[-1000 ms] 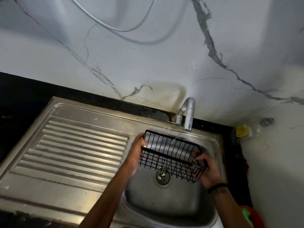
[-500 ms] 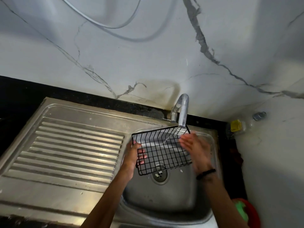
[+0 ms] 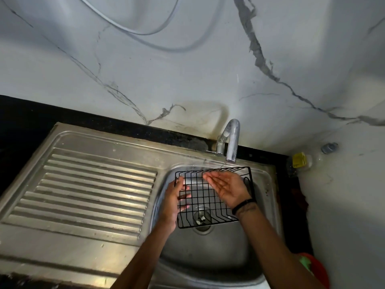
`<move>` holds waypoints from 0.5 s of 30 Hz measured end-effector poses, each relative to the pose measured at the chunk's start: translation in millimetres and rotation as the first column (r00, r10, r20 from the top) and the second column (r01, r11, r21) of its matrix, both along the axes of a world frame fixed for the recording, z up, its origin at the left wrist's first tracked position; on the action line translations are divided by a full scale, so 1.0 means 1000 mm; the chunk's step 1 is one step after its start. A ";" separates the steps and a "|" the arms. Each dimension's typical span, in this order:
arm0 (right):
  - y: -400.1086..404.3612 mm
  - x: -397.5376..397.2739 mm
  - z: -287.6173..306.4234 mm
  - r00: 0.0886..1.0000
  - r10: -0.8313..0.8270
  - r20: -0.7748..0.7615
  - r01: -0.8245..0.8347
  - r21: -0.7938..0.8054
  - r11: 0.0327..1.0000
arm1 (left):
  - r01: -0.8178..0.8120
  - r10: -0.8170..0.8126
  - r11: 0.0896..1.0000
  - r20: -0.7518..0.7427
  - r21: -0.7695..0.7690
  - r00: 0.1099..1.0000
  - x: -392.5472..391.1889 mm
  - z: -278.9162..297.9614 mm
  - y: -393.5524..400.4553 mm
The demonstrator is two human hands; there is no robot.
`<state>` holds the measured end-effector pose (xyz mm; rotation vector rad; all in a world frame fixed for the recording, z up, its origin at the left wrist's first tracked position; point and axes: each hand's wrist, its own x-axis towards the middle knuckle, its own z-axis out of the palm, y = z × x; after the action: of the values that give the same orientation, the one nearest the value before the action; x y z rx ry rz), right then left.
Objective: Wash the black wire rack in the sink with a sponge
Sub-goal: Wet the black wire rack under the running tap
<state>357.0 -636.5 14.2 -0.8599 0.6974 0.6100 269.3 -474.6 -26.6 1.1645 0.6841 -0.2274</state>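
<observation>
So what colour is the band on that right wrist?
Black: the wristband shows clearly in the head view.

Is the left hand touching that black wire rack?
Touching. In the head view the left hand grips the left edge of the black wire rack, its fingers showing through the grid behind the wires.

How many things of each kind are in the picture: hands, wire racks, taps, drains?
Hands: 2, left hand and right hand
Black wire rack: 1
Tap: 1
Drain: 1
Total: 5
</observation>
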 end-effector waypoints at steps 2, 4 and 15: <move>0.002 -0.001 -0.011 0.983 -0.186 -0.001 0.186 0.048 0.981 | -0.003 0.003 0.998 0.000 -0.063 1.000 -0.001 -0.002 -0.001; 0.015 -0.005 -0.020 0.959 -0.282 0.030 0.279 0.082 0.957 | 0.020 -0.020 0.996 0.007 -0.091 1.000 0.001 0.001 -0.002; -0.006 0.000 -0.036 0.922 -0.388 0.001 0.387 -0.067 0.920 | -0.078 0.080 0.997 0.130 -0.019 0.988 0.005 0.007 0.004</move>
<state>356.9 -642.5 -21.9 -0.7507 0.8759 0.2364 274.6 -470.3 -19.3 1.1260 0.6105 -0.0879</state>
